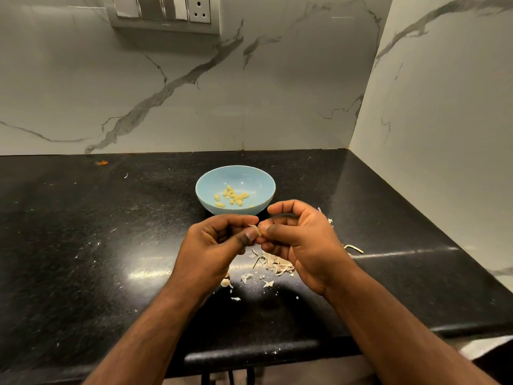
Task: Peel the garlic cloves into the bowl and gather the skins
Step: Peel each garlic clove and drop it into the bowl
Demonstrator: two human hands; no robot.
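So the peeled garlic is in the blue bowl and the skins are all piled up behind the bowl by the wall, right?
Not quite. The peeled garlic is in the blue bowl, but the skins lie in front of the bowl, under the hands, not by the wall. The head view shows it.

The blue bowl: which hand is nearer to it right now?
Right. The right hand has its curled forefinger just at the near rim of the blue bowl. The left hand sits lower left, a little farther back. Both pinch a garlic clove between them.
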